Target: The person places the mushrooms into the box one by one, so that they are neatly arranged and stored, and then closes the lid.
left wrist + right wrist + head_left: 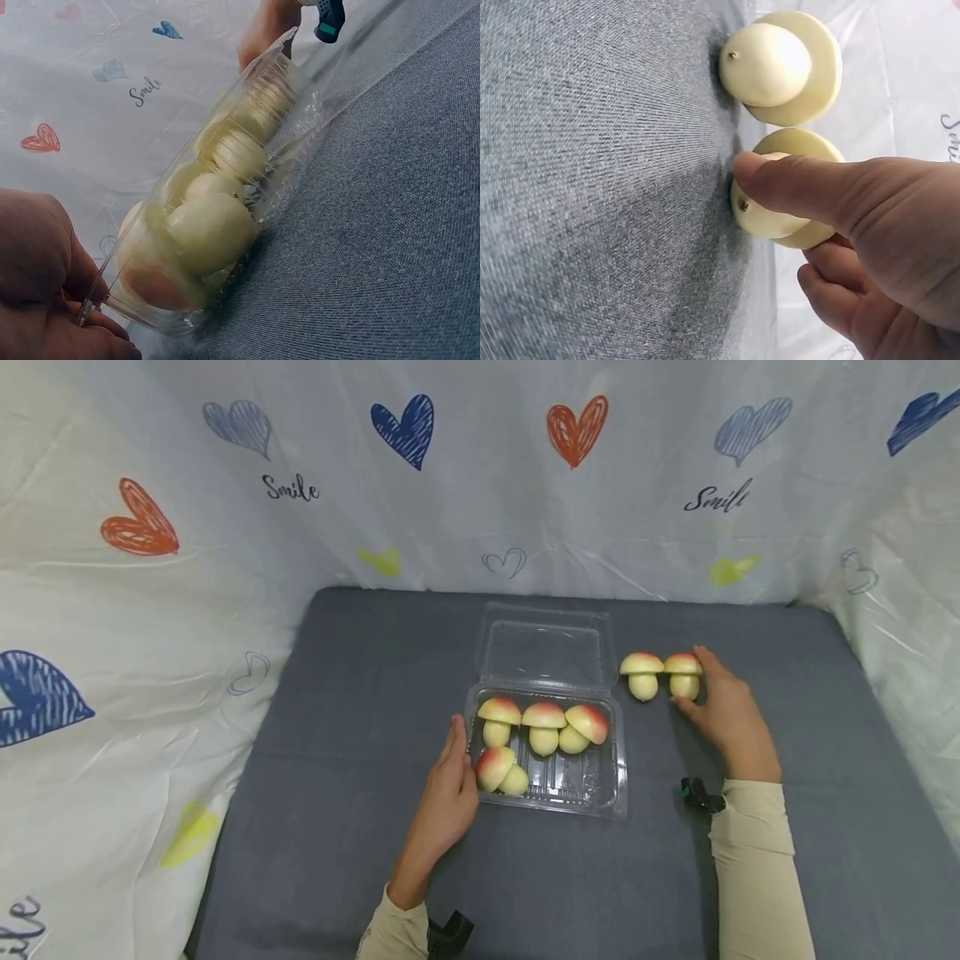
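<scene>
My right hand [731, 718] holds a toy mushroom [683, 675] with a red-and-cream cap, thumb on its stem and fingers behind the cap. In the right wrist view the thumb crosses the pale stem [769, 214]. Just left of it another toy mushroom [642, 677] stands on the cloth. At the left side of an open clear plastic box [555, 797], my left hand [446, 793] pinches the rim, as the left wrist view shows. Three mushrooms [543, 728] line the box's back part; one more [502, 771] lies tilted at its front left.
The box's clear lid [546, 647] is folded back on the grey cloth-covered table [360, 718]. A white curtain [465, 527] printed with hearts hangs behind and at the sides. Each wrist wears a dark camera [701, 795].
</scene>
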A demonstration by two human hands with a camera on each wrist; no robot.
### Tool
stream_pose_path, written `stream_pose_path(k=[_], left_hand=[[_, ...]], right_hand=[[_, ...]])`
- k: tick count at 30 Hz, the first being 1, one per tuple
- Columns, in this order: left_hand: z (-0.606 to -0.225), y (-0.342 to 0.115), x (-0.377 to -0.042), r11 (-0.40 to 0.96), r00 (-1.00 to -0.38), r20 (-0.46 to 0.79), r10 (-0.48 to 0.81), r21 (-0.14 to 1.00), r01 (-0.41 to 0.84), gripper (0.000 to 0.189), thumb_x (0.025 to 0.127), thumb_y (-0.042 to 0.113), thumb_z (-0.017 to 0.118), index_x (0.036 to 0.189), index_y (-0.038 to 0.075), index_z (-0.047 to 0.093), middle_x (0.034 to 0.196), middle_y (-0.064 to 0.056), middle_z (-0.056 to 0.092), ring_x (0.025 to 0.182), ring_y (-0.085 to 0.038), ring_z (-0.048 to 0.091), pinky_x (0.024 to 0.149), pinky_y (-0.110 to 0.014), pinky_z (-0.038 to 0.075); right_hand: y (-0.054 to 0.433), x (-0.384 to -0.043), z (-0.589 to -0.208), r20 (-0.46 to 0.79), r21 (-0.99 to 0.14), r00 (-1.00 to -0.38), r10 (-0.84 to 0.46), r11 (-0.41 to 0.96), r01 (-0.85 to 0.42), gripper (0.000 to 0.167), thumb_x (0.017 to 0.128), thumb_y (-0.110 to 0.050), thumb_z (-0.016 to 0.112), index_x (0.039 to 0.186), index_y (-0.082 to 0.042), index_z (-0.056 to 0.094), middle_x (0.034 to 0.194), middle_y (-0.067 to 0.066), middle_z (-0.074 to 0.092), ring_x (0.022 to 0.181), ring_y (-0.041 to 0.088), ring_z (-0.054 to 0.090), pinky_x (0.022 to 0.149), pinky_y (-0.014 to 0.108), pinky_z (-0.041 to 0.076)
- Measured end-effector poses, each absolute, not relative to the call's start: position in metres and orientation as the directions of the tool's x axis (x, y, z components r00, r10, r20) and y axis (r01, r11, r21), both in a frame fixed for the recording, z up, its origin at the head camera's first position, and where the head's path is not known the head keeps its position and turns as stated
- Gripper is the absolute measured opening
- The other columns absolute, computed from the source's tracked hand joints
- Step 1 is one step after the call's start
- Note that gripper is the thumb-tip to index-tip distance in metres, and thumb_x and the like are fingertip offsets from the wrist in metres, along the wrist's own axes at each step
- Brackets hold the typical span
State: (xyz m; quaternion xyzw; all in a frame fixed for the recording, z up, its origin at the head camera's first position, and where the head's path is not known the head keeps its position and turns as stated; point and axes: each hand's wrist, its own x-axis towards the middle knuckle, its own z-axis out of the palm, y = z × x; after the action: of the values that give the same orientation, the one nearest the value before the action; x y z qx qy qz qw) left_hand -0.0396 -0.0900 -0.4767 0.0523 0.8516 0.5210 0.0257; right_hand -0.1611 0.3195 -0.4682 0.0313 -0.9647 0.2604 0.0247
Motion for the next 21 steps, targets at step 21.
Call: stream_pose_path(k=[21], left_hand=[[-0.477, -0.091, -0.040, 0.458, -0.992, 0.020, 0.125, 0.886, 0.075, 0.062, 0.111, -0.003, 0.040, 0.166, -0.006, 0.012, 0.174, -0.024, 0.010, 0.162, -0.031, 0.011, 0.126, -0.055, 0.021]], right_hand=[[0.303, -0.149, -0.440, 0.228, -0.510, -0.972, -0.059, 0.843, -0.171, 0.091, 0.085, 0.005, 0.083, 0.163, -0.005, 0.038, 0.149, 0.035, 0.052, 0.124, 0.062, 0.054, 0.099, 0.072, 0.042]])
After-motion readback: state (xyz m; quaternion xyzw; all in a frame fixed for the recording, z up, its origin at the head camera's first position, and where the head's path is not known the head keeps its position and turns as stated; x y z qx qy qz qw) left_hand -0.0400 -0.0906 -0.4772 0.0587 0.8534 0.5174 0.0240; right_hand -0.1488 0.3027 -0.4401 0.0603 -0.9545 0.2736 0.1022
